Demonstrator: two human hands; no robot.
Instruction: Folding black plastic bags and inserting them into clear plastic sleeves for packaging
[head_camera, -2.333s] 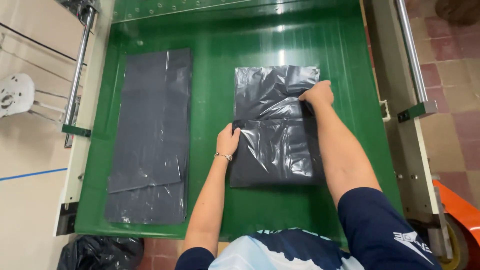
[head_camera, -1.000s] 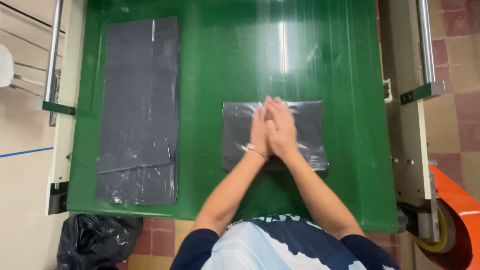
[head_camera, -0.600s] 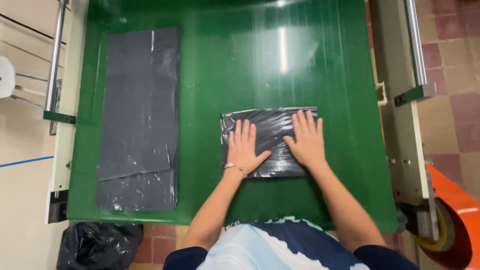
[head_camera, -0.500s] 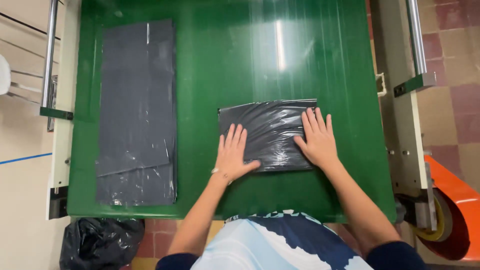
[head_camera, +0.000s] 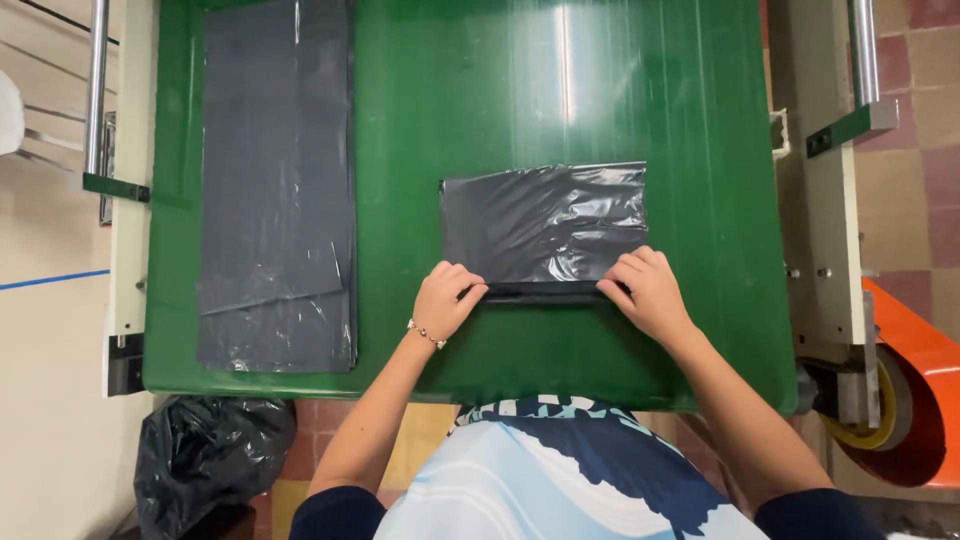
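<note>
While fingertips hide underneath, both hands' fingers (head_camera: 462, 283) pinch the folded black bag's (head_camera: 545, 222) near edge.

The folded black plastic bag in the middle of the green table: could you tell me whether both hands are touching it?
Touching. The head view shows the left hand and right hand pinching the near edge of the folded black bag.

Folded glossy black plastic bag (head_camera: 545, 222) lies flat, near edge rolled.
</note>
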